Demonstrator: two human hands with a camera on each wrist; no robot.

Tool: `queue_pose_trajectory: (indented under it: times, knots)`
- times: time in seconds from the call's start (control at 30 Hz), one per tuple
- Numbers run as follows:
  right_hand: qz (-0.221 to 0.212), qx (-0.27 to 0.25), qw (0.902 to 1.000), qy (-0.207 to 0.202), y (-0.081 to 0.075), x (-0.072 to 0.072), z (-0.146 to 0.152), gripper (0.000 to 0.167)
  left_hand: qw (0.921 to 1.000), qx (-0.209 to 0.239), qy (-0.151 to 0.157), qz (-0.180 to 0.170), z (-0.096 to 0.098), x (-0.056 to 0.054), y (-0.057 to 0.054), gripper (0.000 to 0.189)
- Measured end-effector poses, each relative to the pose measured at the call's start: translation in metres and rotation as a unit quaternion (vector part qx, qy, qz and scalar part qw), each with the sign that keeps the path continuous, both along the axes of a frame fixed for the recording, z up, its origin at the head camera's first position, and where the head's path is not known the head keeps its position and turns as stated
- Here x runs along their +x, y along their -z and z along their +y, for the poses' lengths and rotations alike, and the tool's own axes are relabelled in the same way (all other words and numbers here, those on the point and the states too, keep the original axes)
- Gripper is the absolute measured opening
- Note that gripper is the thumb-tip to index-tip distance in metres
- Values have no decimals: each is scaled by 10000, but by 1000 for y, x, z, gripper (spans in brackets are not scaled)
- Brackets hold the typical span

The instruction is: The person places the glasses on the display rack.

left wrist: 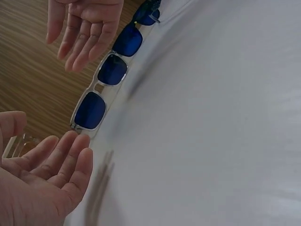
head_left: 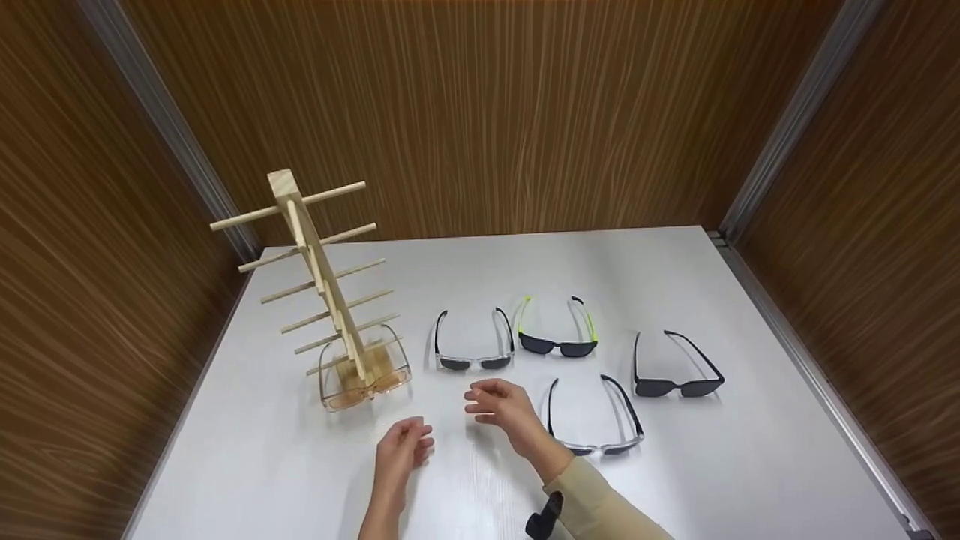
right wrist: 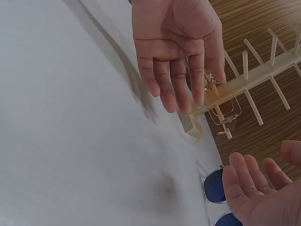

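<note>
"Glasses nearest the left hand (head_left: 403, 444): where are they?"

"That amber pair (head_left: 391, 381) sits low on your rack (head_left: 322, 270), its arms passing either side of the post, lenses toward you."

"And the left hand itself?"

"Yours is near that pair but apart from it, over the surface (head_left: 450, 274), fingers loosely bent and gripping nothing."

"The right hand (head_left: 504, 409)?"

"Relaxed too, with nothing in your grasp. It is near the middle clear pair (head_left: 456, 364), and your palms face each other across a gap."

"What lies farther out?"

"To your right, the green-armed pair (head_left: 538, 345) is just beside the middle one. The front clear pair (head_left: 616, 450) lies beside your right wrist, and the black pair (head_left: 656, 388) is farthest right. All four have dark lenses facing you. Wood-grain walls (head_left: 480, 120) rise behind and at both sides."
</note>
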State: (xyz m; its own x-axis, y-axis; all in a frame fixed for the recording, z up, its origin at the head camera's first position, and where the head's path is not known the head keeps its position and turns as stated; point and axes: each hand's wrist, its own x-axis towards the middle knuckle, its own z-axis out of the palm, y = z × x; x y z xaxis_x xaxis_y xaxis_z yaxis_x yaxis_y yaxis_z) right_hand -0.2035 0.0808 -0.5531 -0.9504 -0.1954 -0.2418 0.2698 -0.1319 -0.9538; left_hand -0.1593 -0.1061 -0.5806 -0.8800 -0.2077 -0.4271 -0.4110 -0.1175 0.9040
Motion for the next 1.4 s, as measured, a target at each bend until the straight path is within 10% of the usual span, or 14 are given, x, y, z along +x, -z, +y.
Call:
queue_pose_trajectory:
  times: [1.4]
  knots:
    - [74, -459, 9841, 1713, -17, 24, 117, 41, 9804, 503, 1188, 1487, 69, -18, -19, 41]
